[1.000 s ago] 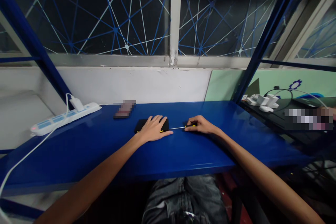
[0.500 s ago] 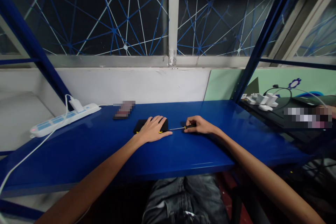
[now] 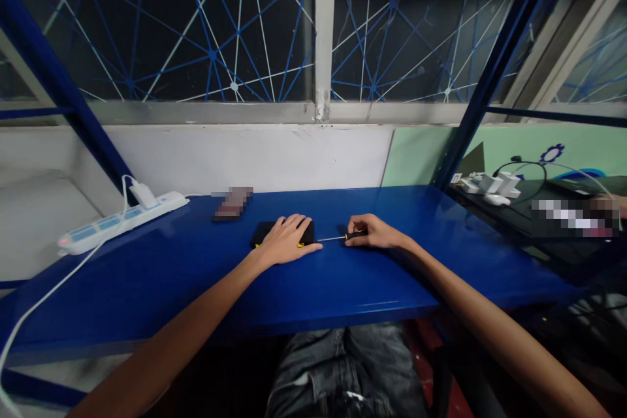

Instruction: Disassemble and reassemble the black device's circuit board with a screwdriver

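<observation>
My left hand point(image 3: 288, 240) lies flat, fingers stretched, over a flat black case-like object point(image 3: 263, 231) with yellow bits along its near edge. Much of that object is hidden under the palm and fingers. To the right, my right hand point(image 3: 375, 232) is closed round the black and yellow handle of a screwdriver point(image 3: 349, 236). Its thin metal shaft points left at the right end of the black object, close to my left thumb. Whether the tip touches the object I cannot tell.
A blue table point(image 3: 206, 294) carries a white power strip point(image 3: 122, 222) with a plug and cable at the left. A blurred-out flat item point(image 3: 225, 216) lies behind the black object. Adapters point(image 3: 499, 184) and cables sit on a dark surface at right, near another person's hand point(image 3: 607, 206).
</observation>
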Demonstrator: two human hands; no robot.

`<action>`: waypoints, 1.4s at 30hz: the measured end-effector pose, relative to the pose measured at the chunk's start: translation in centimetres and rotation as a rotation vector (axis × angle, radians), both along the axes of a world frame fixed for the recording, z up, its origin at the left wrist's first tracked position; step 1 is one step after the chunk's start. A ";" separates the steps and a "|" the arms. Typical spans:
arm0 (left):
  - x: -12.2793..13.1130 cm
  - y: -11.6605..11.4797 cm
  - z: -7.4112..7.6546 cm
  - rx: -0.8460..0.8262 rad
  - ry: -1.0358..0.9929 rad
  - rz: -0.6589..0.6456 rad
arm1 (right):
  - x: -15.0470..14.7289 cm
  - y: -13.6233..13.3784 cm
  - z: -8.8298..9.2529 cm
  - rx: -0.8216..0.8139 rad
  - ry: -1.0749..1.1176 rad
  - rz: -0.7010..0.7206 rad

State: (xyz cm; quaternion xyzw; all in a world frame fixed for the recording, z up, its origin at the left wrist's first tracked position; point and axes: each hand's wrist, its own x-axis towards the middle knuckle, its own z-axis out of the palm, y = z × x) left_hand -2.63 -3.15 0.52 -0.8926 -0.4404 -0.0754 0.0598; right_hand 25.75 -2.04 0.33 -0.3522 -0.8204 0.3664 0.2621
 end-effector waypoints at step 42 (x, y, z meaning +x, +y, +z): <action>0.1 0.0 -0.4 0.067 -0.007 -0.014 | -0.4 -1.0 0.1 0.130 -0.124 -0.044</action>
